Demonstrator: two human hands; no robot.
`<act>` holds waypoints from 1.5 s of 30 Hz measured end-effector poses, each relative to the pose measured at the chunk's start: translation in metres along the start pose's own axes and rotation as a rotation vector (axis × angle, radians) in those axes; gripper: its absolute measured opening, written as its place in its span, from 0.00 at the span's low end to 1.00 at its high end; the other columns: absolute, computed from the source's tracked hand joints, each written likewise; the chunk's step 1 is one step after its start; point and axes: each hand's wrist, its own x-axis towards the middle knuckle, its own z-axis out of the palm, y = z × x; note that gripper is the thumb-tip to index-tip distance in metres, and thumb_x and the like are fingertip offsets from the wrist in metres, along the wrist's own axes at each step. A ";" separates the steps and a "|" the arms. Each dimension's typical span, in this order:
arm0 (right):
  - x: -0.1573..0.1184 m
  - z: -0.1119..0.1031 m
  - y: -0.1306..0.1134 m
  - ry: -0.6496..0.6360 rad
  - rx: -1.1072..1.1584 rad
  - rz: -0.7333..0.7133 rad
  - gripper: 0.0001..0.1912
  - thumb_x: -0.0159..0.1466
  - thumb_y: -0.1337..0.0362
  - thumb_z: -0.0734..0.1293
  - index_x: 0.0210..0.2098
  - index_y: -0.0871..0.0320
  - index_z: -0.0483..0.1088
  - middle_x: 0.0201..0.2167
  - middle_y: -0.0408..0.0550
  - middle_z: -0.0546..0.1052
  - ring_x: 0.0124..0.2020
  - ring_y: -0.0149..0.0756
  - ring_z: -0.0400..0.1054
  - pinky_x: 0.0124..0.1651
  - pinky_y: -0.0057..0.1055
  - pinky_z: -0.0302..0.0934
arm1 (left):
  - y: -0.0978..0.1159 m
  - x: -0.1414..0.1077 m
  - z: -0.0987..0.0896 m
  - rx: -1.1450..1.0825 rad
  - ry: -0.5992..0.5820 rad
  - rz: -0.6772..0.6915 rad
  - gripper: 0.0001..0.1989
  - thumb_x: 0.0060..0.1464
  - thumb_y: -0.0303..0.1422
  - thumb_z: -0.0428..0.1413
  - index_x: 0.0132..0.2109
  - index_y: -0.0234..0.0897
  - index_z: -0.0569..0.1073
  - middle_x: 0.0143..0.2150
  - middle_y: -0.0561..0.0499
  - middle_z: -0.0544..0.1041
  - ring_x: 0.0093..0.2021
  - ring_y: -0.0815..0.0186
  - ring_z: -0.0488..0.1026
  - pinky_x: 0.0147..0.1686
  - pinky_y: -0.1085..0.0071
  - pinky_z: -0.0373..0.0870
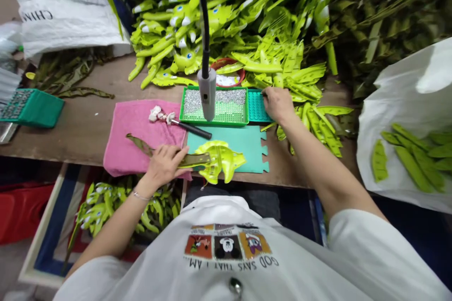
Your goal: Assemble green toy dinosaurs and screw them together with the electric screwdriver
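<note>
My left hand [165, 168] is closed around a long olive-green plastic strip [196, 159], with the fingers over its top. The strip's right end lies over a bright yellow-green moulded plastic piece [225, 162] on a teal foam mat [246, 143]. My right hand [278, 103] reaches to the teal studded tray [257, 106], fingertips pinched together at its surface. Whatever sits between those fingertips is too small to make out. Left of that tray stands a green perforated tray [229, 115] with many small silvery pieces.
A black-handled tool with a wrapped head [192, 129] lies across a pink towel [141, 141] and the mat. Yellow-green plastic parts [187, 56] heap up behind. A lamp-like grey rod [207, 96] hangs over the perforated tray. At right is a white sack [374, 103] of parts.
</note>
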 end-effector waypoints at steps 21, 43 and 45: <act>-0.163 -0.052 -0.115 -0.527 0.596 -0.031 0.08 0.55 0.71 0.66 0.34 0.55 0.66 0.29 0.43 0.80 0.29 0.32 0.74 0.36 0.29 0.67 | 0.058 0.063 -0.003 0.067 -0.179 0.073 0.26 0.65 0.53 0.48 0.55 0.38 0.74 0.39 0.44 0.73 0.39 0.57 0.67 0.38 0.63 0.60; -0.018 -0.021 -0.014 0.033 0.224 0.009 0.05 0.65 0.61 0.64 0.40 0.55 0.66 0.35 0.53 0.77 0.42 0.44 0.70 0.50 0.47 0.64 | 0.059 0.071 -0.002 0.084 -0.242 0.006 0.24 0.63 0.51 0.54 0.55 0.39 0.74 0.39 0.45 0.73 0.40 0.57 0.68 0.38 0.64 0.59; -0.049 -0.037 -0.037 -0.097 0.466 0.024 0.12 0.61 0.58 0.70 0.40 0.54 0.65 0.34 0.49 0.78 0.36 0.39 0.71 0.42 0.40 0.66 | 0.059 0.073 -0.003 0.083 -0.253 0.001 0.24 0.62 0.52 0.54 0.54 0.40 0.74 0.40 0.44 0.73 0.40 0.56 0.68 0.38 0.64 0.59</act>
